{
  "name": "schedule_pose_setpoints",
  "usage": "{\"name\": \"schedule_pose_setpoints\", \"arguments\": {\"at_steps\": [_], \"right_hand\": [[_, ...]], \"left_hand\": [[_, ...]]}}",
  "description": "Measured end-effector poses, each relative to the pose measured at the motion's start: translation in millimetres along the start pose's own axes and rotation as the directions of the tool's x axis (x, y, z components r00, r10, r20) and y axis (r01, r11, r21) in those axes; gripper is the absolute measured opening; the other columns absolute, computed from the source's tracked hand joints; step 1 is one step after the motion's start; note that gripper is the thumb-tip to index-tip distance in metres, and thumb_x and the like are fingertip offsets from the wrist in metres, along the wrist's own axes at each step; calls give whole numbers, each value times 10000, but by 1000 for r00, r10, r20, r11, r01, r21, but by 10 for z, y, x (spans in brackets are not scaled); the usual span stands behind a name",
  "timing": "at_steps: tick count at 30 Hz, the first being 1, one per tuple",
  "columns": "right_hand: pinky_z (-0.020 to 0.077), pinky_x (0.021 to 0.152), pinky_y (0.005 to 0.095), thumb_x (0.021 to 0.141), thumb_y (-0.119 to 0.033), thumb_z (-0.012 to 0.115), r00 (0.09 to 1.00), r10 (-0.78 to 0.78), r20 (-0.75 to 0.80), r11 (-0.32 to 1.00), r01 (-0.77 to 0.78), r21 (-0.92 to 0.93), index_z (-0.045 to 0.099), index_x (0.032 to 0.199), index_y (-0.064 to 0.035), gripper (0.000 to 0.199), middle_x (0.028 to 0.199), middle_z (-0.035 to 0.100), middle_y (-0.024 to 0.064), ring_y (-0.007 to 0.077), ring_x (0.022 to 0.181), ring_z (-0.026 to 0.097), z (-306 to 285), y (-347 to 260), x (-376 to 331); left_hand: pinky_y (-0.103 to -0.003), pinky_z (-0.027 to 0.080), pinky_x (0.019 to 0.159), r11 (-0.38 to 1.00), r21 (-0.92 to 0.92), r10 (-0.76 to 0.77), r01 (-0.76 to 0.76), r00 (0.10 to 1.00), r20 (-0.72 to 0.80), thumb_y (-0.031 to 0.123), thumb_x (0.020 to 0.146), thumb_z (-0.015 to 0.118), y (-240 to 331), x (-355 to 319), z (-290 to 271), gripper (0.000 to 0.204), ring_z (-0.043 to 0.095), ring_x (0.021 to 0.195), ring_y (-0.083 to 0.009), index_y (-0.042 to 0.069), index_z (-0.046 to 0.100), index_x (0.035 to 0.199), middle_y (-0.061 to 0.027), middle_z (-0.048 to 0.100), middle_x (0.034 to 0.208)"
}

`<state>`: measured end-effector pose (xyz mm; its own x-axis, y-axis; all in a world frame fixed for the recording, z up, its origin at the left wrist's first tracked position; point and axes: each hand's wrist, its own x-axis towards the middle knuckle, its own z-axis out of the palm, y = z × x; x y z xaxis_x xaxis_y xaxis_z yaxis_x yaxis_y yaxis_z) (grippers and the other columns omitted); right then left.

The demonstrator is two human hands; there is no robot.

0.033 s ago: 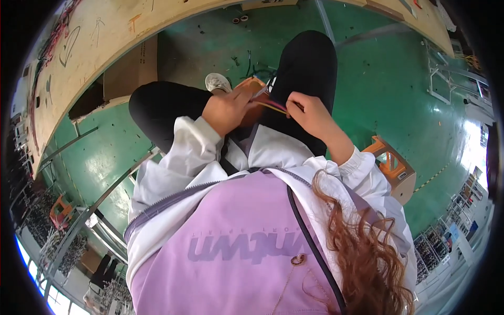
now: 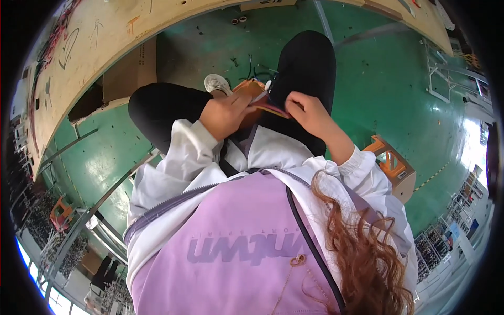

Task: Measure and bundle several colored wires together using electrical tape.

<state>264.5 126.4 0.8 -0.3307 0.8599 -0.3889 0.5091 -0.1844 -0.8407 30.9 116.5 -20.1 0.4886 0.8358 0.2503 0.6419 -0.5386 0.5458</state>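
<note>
My left hand (image 2: 226, 116) is closed in a pinch on several thin wires (image 2: 273, 109), yellowish and dark red, held over my lap. Their other end runs to my right hand (image 2: 310, 113), whose thumb and fingers are pressed together on them. Between the two hands the wires are stretched in a short, slightly sagging line. Just beyond them shows a small white piece (image 2: 268, 85); I cannot tell whether it belongs to the wires. The fingertips are partly hidden.
A wooden table (image 2: 113, 34) curves across the far side and left, with a cardboard box (image 2: 131, 71) beneath it. An orange stool (image 2: 391, 160) stands on my right. Dark scraps (image 2: 251, 68) lie on the green floor beyond my knees. Metal frames (image 2: 441, 79) stand at the far right.
The wires between my hands have shifted slightly and sag a little more. The small white piece beyond them shows more plainly. Both hands stay nearly in place.
</note>
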Motion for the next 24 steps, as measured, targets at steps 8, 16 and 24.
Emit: {"name": "schedule_pose_setpoints", "arguments": {"at_steps": [8, 16, 24], "right_hand": [[311, 569, 185, 913, -259, 402, 915, 14, 404, 682, -304, 665, 595, 951, 17, 339, 688, 463, -25, 54, 613, 375, 111, -309, 115], [367, 650, 205, 866, -202, 540, 893, -93, 441, 891, -123, 436, 611, 921, -4, 217, 766, 527, -10, 59, 710, 455, 187, -259, 139], [271, 478, 181, 885, -217, 502, 974, 22, 226, 579, -196, 791, 562, 876, -1, 224, 617, 424, -42, 35, 528, 342, 386, -435, 261]], "left_hand": [[-346, 460, 512, 979, -187, 120, -87, 977, 178, 143, 751, 629, 253, -153, -179, 176, 579, 605, -261, 41, 572, 883, -79, 573, 710], [-364, 475, 566, 979, -165, 153, -118, 964, 217, 176, 782, 564, 247, -206, -32, 116, 593, 647, -266, 61, 553, 796, -84, 576, 703], [-389, 454, 510, 962, -272, 55, -38, 997, 57, 192, 772, 602, 368, 58, 107, 150, 589, 604, -278, 53, 559, 736, -96, 587, 666]]}}
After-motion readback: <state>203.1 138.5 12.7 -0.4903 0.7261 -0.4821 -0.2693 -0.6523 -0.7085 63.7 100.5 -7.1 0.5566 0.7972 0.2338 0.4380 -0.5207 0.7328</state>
